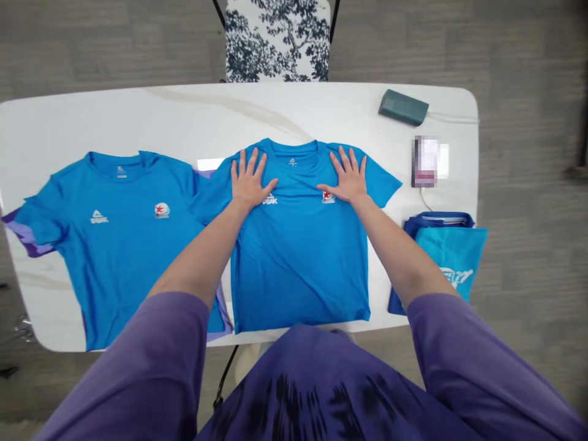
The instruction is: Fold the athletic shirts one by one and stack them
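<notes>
A blue short-sleeved T-shirt (pixel 301 263) lies spread face up on the white table, its collar toward the far side. My left hand (pixel 250 180) rests flat on its left shoulder area, fingers spread, partly over the white chest logo. On the opposite shoulder my right hand (pixel 349 177) also presses flat with fingers apart, the palm beside a small red-and-white badge. To the left lies a second blue T-shirt (pixel 124 257) with the same logos, on top of a purple garment (pixel 34 242) that shows at its edges. My left forearm crosses over part of that shirt.
The white table (pixel 193 122) has rounded corners. At its right stand a dark green box-shaped device (pixel 403 108) with a cable and a blurred phone (pixel 425 160). Below them sit folded blue garments (pixel 448 248). A tree-patterned chair (pixel 278 43) stands beyond the far edge.
</notes>
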Demonstrator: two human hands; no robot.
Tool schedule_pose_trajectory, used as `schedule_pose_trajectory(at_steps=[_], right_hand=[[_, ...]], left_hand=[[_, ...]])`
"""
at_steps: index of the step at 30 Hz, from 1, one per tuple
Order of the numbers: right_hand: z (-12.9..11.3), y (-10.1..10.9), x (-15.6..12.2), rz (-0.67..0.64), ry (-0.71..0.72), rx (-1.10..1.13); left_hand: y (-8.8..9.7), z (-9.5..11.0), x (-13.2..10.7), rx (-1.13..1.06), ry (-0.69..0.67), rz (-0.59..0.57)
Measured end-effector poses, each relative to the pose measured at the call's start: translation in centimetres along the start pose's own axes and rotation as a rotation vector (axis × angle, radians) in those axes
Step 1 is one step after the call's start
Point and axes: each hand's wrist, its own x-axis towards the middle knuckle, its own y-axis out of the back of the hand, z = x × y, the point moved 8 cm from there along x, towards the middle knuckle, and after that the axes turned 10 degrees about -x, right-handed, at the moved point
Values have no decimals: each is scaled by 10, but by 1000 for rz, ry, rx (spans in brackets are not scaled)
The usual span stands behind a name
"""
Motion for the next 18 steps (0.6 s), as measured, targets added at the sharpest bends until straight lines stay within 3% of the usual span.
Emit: schedule_pose_trajectory(at_steps=[3,5,6,8,10,12,14,16,18], right_hand=[[-3,9,3,14,5,11],[-13,15,-22,64,-51,44],[-21,16,-46,86,-84,63],[-43,11,-117,88,-140,100],[-72,-3,-211,19,-189,153],[-100,-22,-312,-74,-280,211],[-122,-37,-403,-135,-417,255],[-142,-42,-469,-152,-530,276],[-162,-38,-506,-125,-627,276]], left_hand=[[3,10,1,-38,-29,20],[11,29,-32,-58,-27,72],[14,40,-60,-63,-15,92],[15,58,-139,-50,42,64],[10,66,-237,-36,109,-3],[4,62,-339,-51,182,-41],[-2,53,-425,-64,246,-64],[-7,47,-487,-85,268,-88],[-4,46,-520,-118,252,-96]])
